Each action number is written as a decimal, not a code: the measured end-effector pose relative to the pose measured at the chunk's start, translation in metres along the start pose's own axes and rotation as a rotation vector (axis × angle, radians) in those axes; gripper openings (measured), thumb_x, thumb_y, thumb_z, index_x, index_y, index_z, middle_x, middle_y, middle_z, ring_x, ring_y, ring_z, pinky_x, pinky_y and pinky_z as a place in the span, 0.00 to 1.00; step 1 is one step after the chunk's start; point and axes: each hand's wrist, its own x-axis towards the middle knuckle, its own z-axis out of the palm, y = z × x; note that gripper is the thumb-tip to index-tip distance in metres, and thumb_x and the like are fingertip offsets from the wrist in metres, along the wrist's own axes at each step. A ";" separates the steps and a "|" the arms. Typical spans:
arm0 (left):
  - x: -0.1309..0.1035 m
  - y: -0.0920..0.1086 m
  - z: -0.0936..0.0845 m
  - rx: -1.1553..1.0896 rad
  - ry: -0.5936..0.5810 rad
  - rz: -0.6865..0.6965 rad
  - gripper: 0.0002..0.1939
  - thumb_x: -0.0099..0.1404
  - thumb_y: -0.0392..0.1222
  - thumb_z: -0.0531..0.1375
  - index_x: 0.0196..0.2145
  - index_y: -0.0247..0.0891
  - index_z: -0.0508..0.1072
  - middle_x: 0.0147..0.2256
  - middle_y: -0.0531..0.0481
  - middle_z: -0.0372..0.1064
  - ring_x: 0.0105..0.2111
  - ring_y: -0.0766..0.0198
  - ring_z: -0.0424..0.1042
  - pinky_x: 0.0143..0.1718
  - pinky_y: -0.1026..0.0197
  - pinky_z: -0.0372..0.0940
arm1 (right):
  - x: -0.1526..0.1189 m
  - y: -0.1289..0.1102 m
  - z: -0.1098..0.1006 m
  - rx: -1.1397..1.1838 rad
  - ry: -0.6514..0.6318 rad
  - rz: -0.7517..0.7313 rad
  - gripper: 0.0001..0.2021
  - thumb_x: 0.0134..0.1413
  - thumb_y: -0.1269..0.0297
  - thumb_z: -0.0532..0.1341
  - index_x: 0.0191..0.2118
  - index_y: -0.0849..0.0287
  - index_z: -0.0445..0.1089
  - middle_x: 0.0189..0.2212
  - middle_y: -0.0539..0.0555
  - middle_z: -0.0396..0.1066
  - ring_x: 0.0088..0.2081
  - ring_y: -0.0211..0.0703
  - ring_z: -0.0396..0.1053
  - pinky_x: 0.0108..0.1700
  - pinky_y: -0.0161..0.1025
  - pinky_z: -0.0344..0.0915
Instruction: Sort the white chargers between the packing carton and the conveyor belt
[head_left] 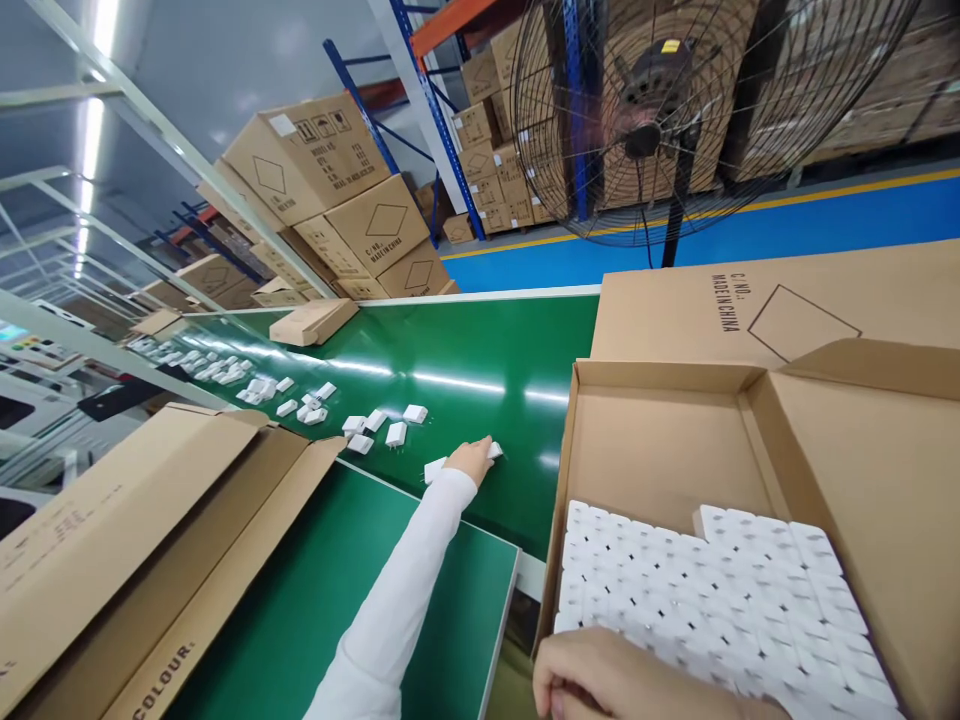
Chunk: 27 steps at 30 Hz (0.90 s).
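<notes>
Reaching over the green belt (487, 335), my left hand (469, 461) has its fingers closed at a small white power adapter (494, 452). A second white adapter (434, 470) lies on the belt just left of that wrist. My right hand (589, 668) is curled at the near left corner of an open cardboard box (660, 400); its fingertips are turned under, so anything inside them is hidden. Tight rows of white adapters (697, 580) fill the near part of this box, with bare cardboard behind them.
More loose adapters (397, 433) are scattered leftward along the belt. An open carton (217, 560) stands at the left beside a green side table (330, 590). Behind the belt are a large fan (643, 138) and stacked cartons (375, 225). A small flat carton (313, 322) lies on the belt's far side.
</notes>
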 end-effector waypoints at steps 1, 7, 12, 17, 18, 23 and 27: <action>0.000 0.002 0.003 -0.002 0.001 0.010 0.18 0.64 0.36 0.55 0.53 0.42 0.65 0.53 0.45 0.68 0.51 0.56 0.67 0.51 0.57 0.60 | 0.000 0.000 0.001 -0.008 0.003 0.006 0.12 0.56 0.74 0.49 0.35 0.55 0.69 0.34 0.48 0.71 0.35 0.36 0.67 0.37 0.31 0.61; -0.013 0.011 -0.005 -0.017 0.111 -0.013 0.18 0.61 0.46 0.60 0.48 0.41 0.66 0.48 0.45 0.69 0.53 0.54 0.62 0.51 0.57 0.59 | -0.003 -0.009 0.000 0.013 -0.006 0.108 0.12 0.54 0.74 0.49 0.34 0.54 0.68 0.32 0.47 0.69 0.34 0.36 0.65 0.36 0.31 0.59; -0.033 0.007 0.002 -0.044 0.111 -0.308 0.19 0.64 0.50 0.54 0.48 0.36 0.61 0.49 0.39 0.66 0.53 0.49 0.62 0.44 0.53 0.62 | -0.004 -0.013 -0.002 -0.017 0.006 0.111 0.11 0.53 0.75 0.49 0.32 0.54 0.65 0.31 0.46 0.68 0.34 0.35 0.64 0.36 0.31 0.58; -0.042 0.004 0.021 -0.087 0.025 -0.316 0.16 0.62 0.44 0.57 0.46 0.37 0.62 0.48 0.40 0.67 0.47 0.51 0.69 0.42 0.56 0.63 | -0.002 -0.008 0.001 -0.018 0.002 0.099 0.11 0.55 0.73 0.49 0.34 0.53 0.66 0.34 0.47 0.70 0.35 0.36 0.65 0.36 0.31 0.60; -0.042 0.000 0.021 -0.095 0.021 -0.300 0.16 0.61 0.45 0.58 0.45 0.37 0.63 0.48 0.41 0.68 0.47 0.52 0.69 0.42 0.56 0.63 | -0.001 -0.008 0.001 -0.019 0.000 0.105 0.11 0.56 0.72 0.49 0.34 0.53 0.67 0.34 0.47 0.71 0.35 0.36 0.66 0.37 0.31 0.60; -0.041 -0.042 0.002 -0.120 0.055 -0.162 0.16 0.61 0.42 0.58 0.47 0.41 0.63 0.49 0.44 0.66 0.52 0.55 0.65 0.47 0.58 0.61 | 0.001 -0.002 0.002 -0.009 -0.008 0.075 0.10 0.57 0.71 0.50 0.34 0.54 0.68 0.35 0.48 0.71 0.35 0.37 0.66 0.37 0.32 0.60; -0.033 -0.075 -0.001 -0.151 0.026 -0.048 0.23 0.55 0.36 0.63 0.49 0.42 0.64 0.50 0.48 0.66 0.49 0.58 0.68 0.49 0.60 0.61 | 0.002 0.000 0.001 0.003 -0.005 0.064 0.07 0.58 0.62 0.54 0.33 0.55 0.69 0.31 0.48 0.68 0.31 0.36 0.63 0.33 0.32 0.57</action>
